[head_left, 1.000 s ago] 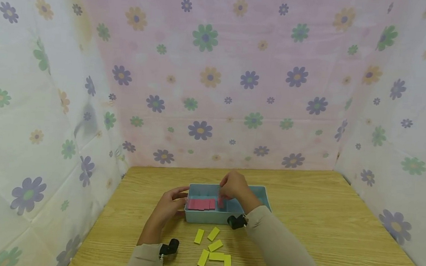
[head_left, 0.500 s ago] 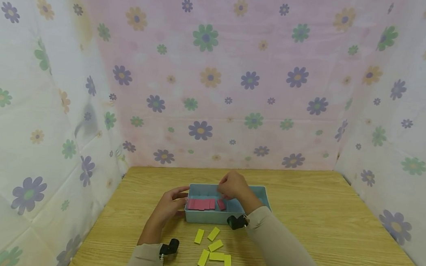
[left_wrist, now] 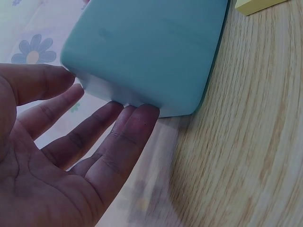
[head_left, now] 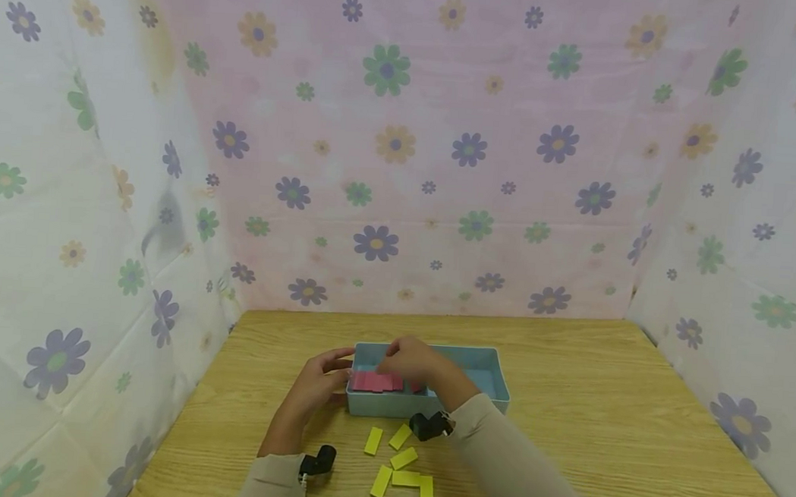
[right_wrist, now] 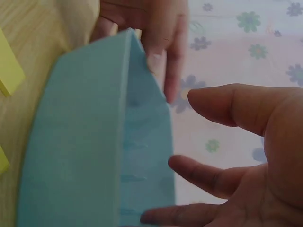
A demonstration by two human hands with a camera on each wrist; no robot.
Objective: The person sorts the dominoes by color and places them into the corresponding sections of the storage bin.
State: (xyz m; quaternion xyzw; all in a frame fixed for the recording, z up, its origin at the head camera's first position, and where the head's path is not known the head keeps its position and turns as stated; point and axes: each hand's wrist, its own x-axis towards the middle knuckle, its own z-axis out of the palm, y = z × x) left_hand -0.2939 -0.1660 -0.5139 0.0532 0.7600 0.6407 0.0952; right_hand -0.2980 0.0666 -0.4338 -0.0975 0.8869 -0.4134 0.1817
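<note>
A light blue plastic box stands on the table, with several pink tiles lined up in its left part. One more pink tile shows partly beneath my right hand, which is over the box. In the right wrist view, thumb and fingers are spread apart around nothing, beside the box's open top. My left hand is at the box's left end; the left wrist view shows its extended fingertips touching the end wall.
Several yellow tiles lie loose on the wooden table in front of the box. Flower-patterned cloth hangs behind the table and along both sides. Each wrist carries a small black camera.
My right hand has let go of a pink tile inside the box and moved left over the row of pink tiles. The left hand stays at the box's end.
</note>
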